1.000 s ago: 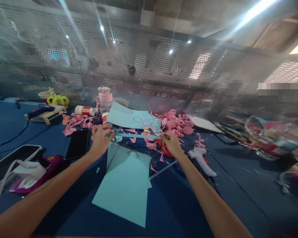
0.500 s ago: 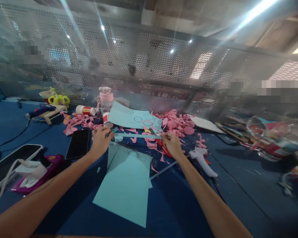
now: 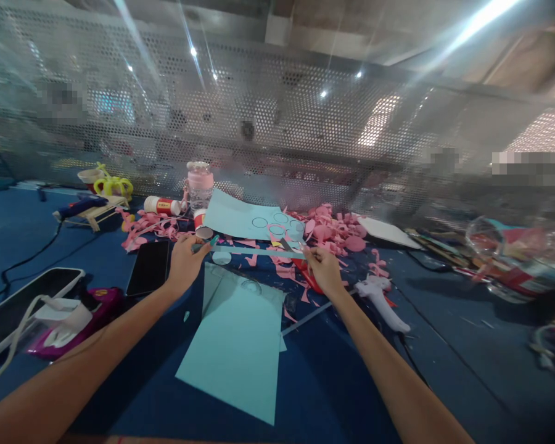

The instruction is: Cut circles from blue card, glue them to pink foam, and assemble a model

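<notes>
Two bare hands in a pinch, left hand [image 3: 188, 262] and right hand [image 3: 322, 270], with thumb and fingertips pressed together without visible gap, each on one end of a narrow light-blue paper strip [image 3: 256, 251]. Nearly straight and level between the two grips; impossible to tell whether lifted above the surface or resting on it. At the left fingertips also a small teal piece [image 3: 214, 240], too small to name with certainty.

Under all of this, a dark blue tabletop [image 3: 139, 382]. Nearer than the grip, in the middle, a plain light-blue sheet [image 3: 238, 345]. Just beyond the grip, a second light-blue sheet [image 3: 231, 213] with drawn circles, and beside it a heap of pink scraps [image 3: 321, 225]. Just below the right grip, a red-handled tool [image 3: 306, 274], partly hidden; farther to the right, a white glue gun [image 3: 388, 308]. Left of the left grip, a black phone [image 3: 148, 268]; beyond it, a pink-collared bottle [image 3: 200, 185].

Well to the right of the grip, a clear plastic tub [image 3: 527, 274], blurred. Behind everything, a grey perforated panel [image 3: 277, 111], with a bright light streak [image 3: 478, 21] high on the right.
</notes>
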Tool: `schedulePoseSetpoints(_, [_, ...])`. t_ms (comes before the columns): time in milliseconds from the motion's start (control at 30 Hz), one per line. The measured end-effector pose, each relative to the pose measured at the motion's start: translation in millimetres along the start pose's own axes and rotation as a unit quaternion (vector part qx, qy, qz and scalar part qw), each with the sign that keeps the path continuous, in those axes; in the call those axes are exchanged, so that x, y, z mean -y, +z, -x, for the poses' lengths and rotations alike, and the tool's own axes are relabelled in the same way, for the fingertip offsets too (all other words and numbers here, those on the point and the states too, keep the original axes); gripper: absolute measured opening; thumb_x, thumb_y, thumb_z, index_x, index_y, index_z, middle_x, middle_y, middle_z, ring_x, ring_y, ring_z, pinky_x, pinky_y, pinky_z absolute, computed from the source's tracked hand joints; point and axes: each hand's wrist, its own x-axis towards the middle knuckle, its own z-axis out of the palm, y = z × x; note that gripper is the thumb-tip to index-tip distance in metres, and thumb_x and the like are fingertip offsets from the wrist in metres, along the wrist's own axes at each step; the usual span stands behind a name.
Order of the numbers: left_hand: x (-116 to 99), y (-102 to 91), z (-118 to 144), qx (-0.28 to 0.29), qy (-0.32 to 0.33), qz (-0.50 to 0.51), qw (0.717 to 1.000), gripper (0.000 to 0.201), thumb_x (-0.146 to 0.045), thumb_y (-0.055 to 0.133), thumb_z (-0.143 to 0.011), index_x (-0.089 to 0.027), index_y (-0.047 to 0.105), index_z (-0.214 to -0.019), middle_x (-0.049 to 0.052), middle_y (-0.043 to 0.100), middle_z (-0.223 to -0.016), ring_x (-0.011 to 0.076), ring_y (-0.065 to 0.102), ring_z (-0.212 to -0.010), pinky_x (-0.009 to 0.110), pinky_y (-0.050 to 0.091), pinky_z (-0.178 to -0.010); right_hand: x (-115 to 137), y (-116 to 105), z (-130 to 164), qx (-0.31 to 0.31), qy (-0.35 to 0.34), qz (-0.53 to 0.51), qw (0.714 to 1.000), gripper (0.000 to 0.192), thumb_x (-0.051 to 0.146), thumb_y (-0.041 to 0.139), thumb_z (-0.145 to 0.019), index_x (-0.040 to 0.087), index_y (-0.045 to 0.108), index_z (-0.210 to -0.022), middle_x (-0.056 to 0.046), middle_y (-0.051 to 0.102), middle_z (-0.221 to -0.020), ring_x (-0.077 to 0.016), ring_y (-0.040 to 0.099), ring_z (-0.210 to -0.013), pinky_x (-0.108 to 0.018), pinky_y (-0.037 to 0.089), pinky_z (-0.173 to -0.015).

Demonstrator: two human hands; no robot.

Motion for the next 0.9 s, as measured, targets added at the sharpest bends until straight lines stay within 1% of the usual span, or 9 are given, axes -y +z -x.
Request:
schedulePoseSetpoints(267, [-1,1.0,2,0.024,-0.009,0.028,0.999,0.015,-0.032,0.051,-0.078,-0.018,0.056,-0.073,0.005,0.06,-0.083,0.0206,0.054,-0.085,0.032,0.041,-0.077,-4,1,-1,-0.008,-0.004,0.012,1.0,0.044,0.062,0.043,-0.077,0.021,0.048,-0.059,0.002,0.047,-0.04,-0.015,0.045,-0.04,-0.028,0.035,-0.047])
schedulePoseSetpoints(367, [2,2.0,2,0.027,0.0,-0.008,1.0,0.015,-0.031,0.05,-0.079,-0.018,0.055,-0.071,0.005,0.059,-0.082,0.0212,0.054,-0.085,0.033,0.041,-0.077,-5,1,-2,-0.007,-0.006,0.023,1.0,0.044,0.06,0.042,-0.078,0.021,0.047,-0.059,0.002,0.048,-0.041,-0.0151,0.046,-0.04,-0.028,0.035,-0.047])
schedulePoseSetpoints(467, [7,4.3,3,0.051,0.019,-0.092,0.994,0.017,-0.03,0.05,-0.079,-0.018,0.054,-0.068,0.006,0.057,-0.08,0.0225,0.053,-0.085,0.035,0.041,-0.079,-6,3,-1,-0.016,-0.008,0.047,0.999,0.039,0.056,0.045,-0.078,0.02,0.05,-0.064,-0.001,0.052,-0.046,-0.0172,0.05,-0.045,-0.029,0.037,-0.052])
schedulePoseSetpoints(533, [9,5.6,6,0.06,0.034,-0.148,0.987,0.017,-0.031,0.049,-0.08,-0.018,0.055,-0.07,0.008,0.056,-0.083,0.0249,0.052,-0.088,0.038,0.041,-0.08,-7,4,-1,-0.035,-0.004,0.067,0.997,0.036,0.054,0.047,-0.077,0.019,0.052,-0.074,-0.004,0.057,-0.054,-0.0208,0.054,-0.054,-0.032,0.04,-0.058])
schedulePoseSetpoints(633, [6,5.9,11,0.02,0.034,-0.213,0.976,0.019,-0.031,0.052,-0.08,-0.014,0.056,-0.087,0.015,0.053,-0.1,0.0327,0.048,-0.098,0.044,0.041,-0.079,-8,5,-1,-0.097,-0.008,0.115,0.989,0.038,0.052,0.043,-0.08,0.016,0.052,-0.089,-0.011,0.061,-0.075,-0.027,0.056,-0.075,-0.041,0.041,-0.071])
schedulePoseSetpoints(733, [-1,6.6,16,-0.022,0.058,-0.232,0.971,0.029,-0.029,0.052,-0.079,-0.012,0.051,-0.103,0.02,0.046,-0.115,0.0377,0.042,-0.108,0.048,0.041,-0.082,-7,7,0,-0.168,-0.07,0.191,0.965,0.041,0.05,0.039,-0.083,0.013,0.051,-0.097,-0.017,0.057,-0.094,-0.03,0.051,-0.094,-0.046,0.037,-0.085])
schedulePoseSetpoints(800, [-5,9.2,20,0.004,0.121,-0.199,0.973,0.03,-0.025,0.048,-0.082,-0.011,0.049,-0.108,0.019,0.045,-0.119,0.0343,0.041,-0.114,0.047,0.037,-0.092,-5,11,3,-0.159,-0.136,0.218,0.953,0.04,0.047,0.039,-0.084,0.012,0.051,-0.099,-0.018,0.056,-0.098,-0.0299,0.048,-0.099,-0.047,0.033,-0.091])
schedulePoseSetpoints(833, [-6,11.2,23,0.039,0.156,-0.172,0.972,0.031,-0.024,0.046,-0.083,-0.011,0.047,-0.112,0.019,0.045,-0.12,0.0314,0.04,-0.117,0.045,0.035,-0.096,-3,13,5,-0.131,-0.171,0.221,0.951,0.039,0.046,0.04,-0.085,0.012,0.051,-0.101,-0.017,0.056,-0.1,-0.0294,0.048,-0.1,-0.047,0.032,-0.092])
schedulePoseSetpoints(900, [-9,16.1,29,0.137,0.209,-0.12,0.961,0.039,-0.022,0.043,-0.084,-0.011,0.04,-0.122,0.018,0.043,-0.128,0.0262,0.037,-0.124,0.041,0.031,-0.102,1,21,10,-0.051,-0.225,0.216,0.949,0.039,0.044,0.042,-0.085,0.013,0.049,-0.109,-0.016,0.056,-0.106,-0.0283,0.048,-0.103,-0.045,0.032,-0.093])
